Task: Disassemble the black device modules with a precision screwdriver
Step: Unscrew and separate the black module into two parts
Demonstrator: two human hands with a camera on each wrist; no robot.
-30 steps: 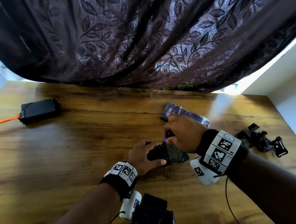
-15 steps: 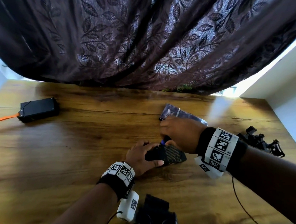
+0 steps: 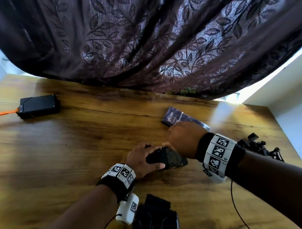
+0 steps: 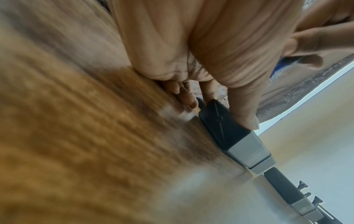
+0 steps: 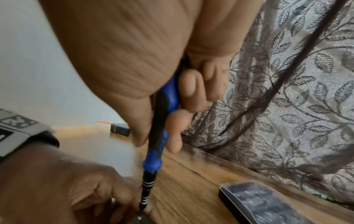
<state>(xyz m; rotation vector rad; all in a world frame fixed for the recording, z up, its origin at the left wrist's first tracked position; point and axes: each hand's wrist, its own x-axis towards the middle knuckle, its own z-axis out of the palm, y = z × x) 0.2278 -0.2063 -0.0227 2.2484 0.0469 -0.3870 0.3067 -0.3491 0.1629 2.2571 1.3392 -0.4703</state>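
Overhead, a dark leaf-patterned curtain [image 3: 160, 43] hangs down to the far edge of a wooden table [image 3: 78, 154], where a person works on a small black device module [image 3: 169, 159] lying near the front middle of the surface. A second black module [image 3: 38, 106] with an orange strap sits well apart at the table's far left, and a clear-lidded bit case [image 3: 180, 118] lies just beyond the working hands, with a tangle of black mounting parts [image 3: 260, 146] at the right edge. The left hand [image 3: 142, 161] steadies the module, its fingers [image 4: 245, 109] curled over the top and thumb along the near side, pinning it against the wood. The right hand [image 3: 183, 140] hovers above the module's far end, its fingers [image 5: 187, 86] clamped round the blue-and-black handle of a precision screwdriver [image 5: 159, 136]. The tool stands nearly upright, its banded black shaft running down to the module's edge beside the left fingertips; the tip itself is too blurred to make out.
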